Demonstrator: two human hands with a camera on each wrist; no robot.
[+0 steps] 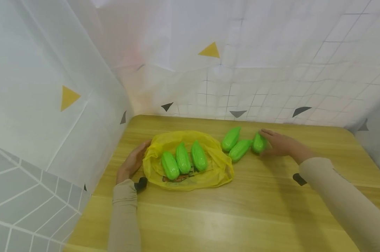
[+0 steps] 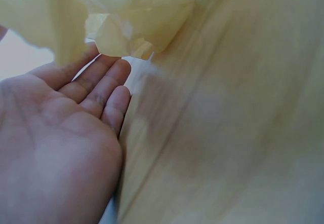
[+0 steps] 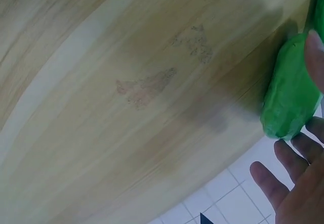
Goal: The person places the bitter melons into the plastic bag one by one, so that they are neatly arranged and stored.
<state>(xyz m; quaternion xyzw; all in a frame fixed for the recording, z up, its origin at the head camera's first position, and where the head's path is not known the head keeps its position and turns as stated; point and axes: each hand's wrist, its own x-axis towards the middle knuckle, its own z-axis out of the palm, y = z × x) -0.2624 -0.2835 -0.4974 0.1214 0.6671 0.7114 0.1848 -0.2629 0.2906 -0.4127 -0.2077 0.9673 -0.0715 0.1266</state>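
A yellow plastic bag (image 1: 215, 169) lies spread on the wooden table (image 1: 240, 210) with three green ridged toy gourds (image 1: 182, 158) on it. My left hand (image 1: 133, 159) rests flat against the bag's left edge (image 2: 131, 26), palm open and fingers (image 2: 101, 84) straight. To the right of the bag lie three more gourds. My right hand (image 1: 273, 143) reaches over the rightmost gourd (image 1: 258, 142). In the right wrist view that gourd (image 3: 291, 95) sits between the thumb and the loosely spread fingers (image 3: 283, 168), which are not closed around it.
Two loose gourds (image 1: 231, 138) (image 1: 239, 149) lie just left of the one under my right hand. White patterned sheets (image 1: 271, 70) wall the table at the back and left. Bare wood stretches across the front and right.
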